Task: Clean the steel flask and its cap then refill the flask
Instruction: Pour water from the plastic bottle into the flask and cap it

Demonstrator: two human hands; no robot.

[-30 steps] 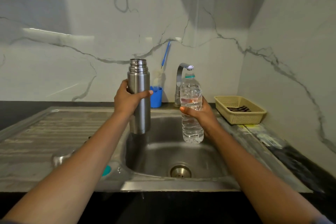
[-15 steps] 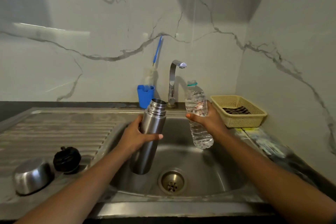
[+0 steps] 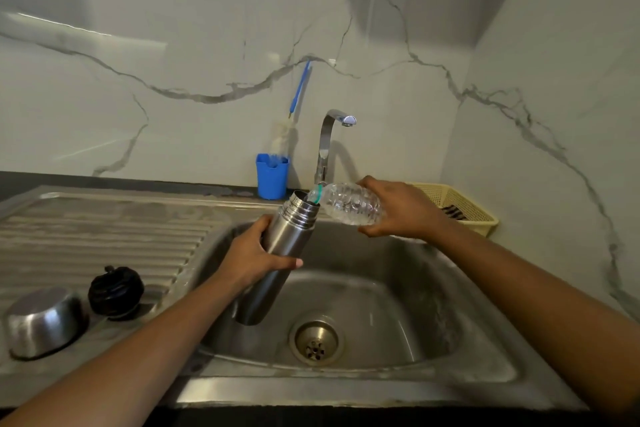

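Note:
My left hand (image 3: 254, 255) grips the open steel flask (image 3: 277, 263) around its middle and holds it tilted to the right above the sink basin (image 3: 398, 291). My right hand (image 3: 398, 208) grips a clear plastic water bottle (image 3: 349, 206), tipped almost flat, with its neck at the flask's mouth. The flask's steel cup cap (image 3: 43, 321) lies upside down on the drainboard at the left, and the black stopper (image 3: 116, 291) sits just right of it.
The tap (image 3: 329, 142) stands behind the basin, with a blue holder (image 3: 272, 175) and a bottle brush (image 3: 289, 135) to its left. A yellow basket (image 3: 464, 208) sits at the back right. The drain (image 3: 316, 343) lies in the basin's middle.
Both hands lowered over the basin. The flask tilted right, and the bottle went from upright to nearly horizontal, its neck now at the flask's mouth.

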